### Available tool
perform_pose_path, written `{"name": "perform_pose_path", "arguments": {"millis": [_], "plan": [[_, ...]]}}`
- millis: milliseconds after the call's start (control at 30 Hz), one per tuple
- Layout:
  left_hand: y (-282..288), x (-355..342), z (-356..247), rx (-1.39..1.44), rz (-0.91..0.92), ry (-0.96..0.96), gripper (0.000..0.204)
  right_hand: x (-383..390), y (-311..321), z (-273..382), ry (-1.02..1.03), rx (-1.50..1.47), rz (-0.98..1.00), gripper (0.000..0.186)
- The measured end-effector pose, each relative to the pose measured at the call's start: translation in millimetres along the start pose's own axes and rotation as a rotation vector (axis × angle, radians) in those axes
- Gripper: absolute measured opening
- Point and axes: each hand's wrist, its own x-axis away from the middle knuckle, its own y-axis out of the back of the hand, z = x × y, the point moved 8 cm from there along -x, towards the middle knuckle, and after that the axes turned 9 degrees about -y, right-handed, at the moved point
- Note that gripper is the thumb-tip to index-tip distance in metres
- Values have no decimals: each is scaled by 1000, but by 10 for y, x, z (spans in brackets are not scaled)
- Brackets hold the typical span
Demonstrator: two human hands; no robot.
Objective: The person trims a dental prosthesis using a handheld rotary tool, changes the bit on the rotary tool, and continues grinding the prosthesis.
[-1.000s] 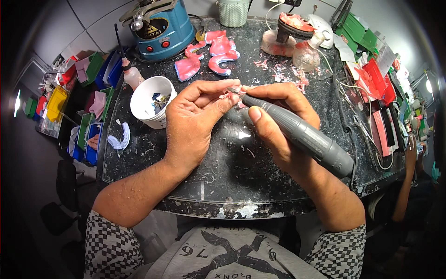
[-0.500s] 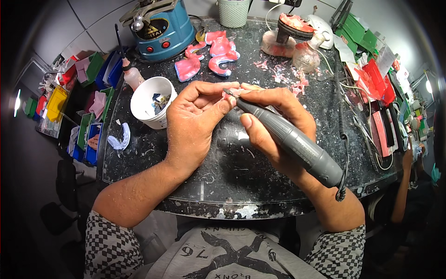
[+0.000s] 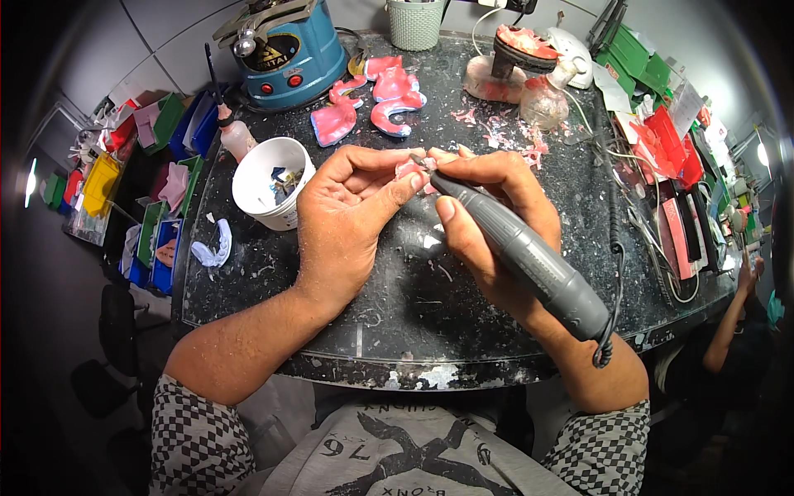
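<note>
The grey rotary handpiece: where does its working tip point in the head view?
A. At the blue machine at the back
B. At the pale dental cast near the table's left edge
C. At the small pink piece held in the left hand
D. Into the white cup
C: the right hand grips the grey rotary handpiece, and its tip meets the small pink piece pinched by the left hand.

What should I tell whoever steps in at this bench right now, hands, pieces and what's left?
Left hand: pinches a small pink dental piece at the fingertips, above the dark worktable.
Right hand: grips the grey rotary handpiece like a pen, its tip at the pink piece.
Nearby: white cup left of the hands; more pink dental plates by the blue machine.
Done: pink shavings litter the table, so some trimming has happened.
Left: the held piece looks mid-trim; how far along, I cannot tell.
</note>
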Motion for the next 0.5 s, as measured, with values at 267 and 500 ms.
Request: {"name": "perform_pose_path", "arguments": {"millis": [267,500], "plan": [[33,13,1,-18,-16,8,15,2,-48,94,175,164,73,28],[32,23,0,-14,-14,28,13,6,-66,140,217,176,94,29]]}}
